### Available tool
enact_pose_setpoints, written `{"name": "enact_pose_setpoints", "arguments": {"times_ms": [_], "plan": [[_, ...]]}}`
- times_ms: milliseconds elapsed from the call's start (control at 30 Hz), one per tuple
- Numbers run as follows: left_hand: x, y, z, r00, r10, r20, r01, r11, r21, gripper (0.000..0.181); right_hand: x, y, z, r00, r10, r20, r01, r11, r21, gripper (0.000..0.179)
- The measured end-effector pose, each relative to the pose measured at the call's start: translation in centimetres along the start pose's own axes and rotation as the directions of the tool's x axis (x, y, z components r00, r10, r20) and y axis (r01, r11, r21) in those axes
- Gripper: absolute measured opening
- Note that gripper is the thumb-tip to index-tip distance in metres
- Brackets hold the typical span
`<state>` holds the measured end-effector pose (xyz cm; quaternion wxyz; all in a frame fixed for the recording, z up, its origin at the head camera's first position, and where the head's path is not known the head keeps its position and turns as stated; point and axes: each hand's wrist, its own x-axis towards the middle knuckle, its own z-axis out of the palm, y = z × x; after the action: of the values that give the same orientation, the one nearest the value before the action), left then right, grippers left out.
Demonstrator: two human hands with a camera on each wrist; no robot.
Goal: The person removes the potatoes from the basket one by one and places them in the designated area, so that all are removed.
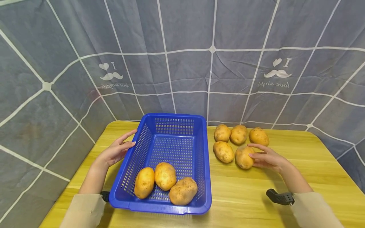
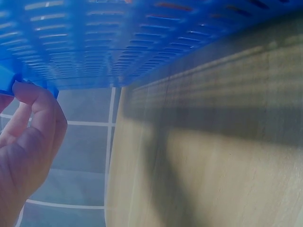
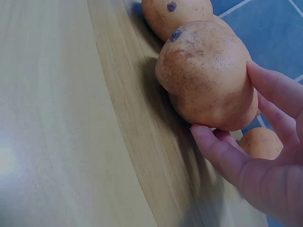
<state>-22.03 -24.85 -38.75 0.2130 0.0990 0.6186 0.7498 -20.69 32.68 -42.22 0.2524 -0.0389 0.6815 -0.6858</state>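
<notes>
My left hand (image 1: pixel 115 152) holds the left rim of a blue perforated plastic basket (image 1: pixel 209 177). In the left wrist view, bent fingers (image 2: pixel 45 109) meet the basket's rim. Three potatoes lie in the near end of the basket: an oval one (image 1: pixel 144 183) at left, another (image 1: pixel 165 176) in the middle and a browner one (image 1: pixel 183 191) at right. On the table to the right, my right hand (image 1: pixel 268 159) pinches a lumpy potato (image 1: pixel 244 157) between thumb and fingers. The right wrist view shows this potato (image 3: pixel 208 75) close up, with a dark spot on its end.
Beside the held potato lies another potato (image 1: pixel 223 152). Behind stand three more: one at left (image 1: pixel 222 133), one in the middle (image 1: pixel 239 135) and one at right (image 1: pixel 259 136). A grey checked curtain (image 1: pixel 188 72) hangs behind the wooden table (image 1: pixel 239 202).
</notes>
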Motion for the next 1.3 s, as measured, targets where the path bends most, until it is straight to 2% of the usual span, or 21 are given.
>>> {"name": "enact_pose_setpoints", "arguments": {"times_ms": [133, 467, 633, 933, 1300], "plan": [[0.0, 0.0, 0.0, 1.0, -0.001, 0.007, 0.001, 1.0, -0.004, 0.059, 0.3, 0.1, 0.0, 1.0, 0.001, -0.026, 0.0, 1.0, 0.024, 0.035], [0.1, 0.1, -0.1, 1.0, 0.002, 0.029, -0.002, 1.0, -0.021, 0.058, 0.7, -0.5, 0.2, 0.998, 0.01, -0.064, -0.01, 1.0, -0.007, 0.036], [0.0, 0.1, -0.2, 1.0, 0.001, 0.029, 0.0, 0.999, -0.039, 0.055, 0.9, -0.8, 0.2, 0.998, 0.012, -0.063, -0.015, 0.999, -0.049, 0.043], [-0.1, 0.3, -0.1, 0.999, 0.007, 0.051, -0.004, 0.998, -0.07, 0.053, 1.0, -1.1, 0.3, 0.998, 0.018, -0.052, -0.021, 0.999, -0.041, 0.041], [-0.1, 0.3, -0.2, 0.999, -0.002, 0.046, 0.006, 0.997, -0.074, 0.055, 0.5, -2.1, 0.0, 0.999, -0.008, -0.054, -0.002, 0.984, -0.177, 0.062]]}}
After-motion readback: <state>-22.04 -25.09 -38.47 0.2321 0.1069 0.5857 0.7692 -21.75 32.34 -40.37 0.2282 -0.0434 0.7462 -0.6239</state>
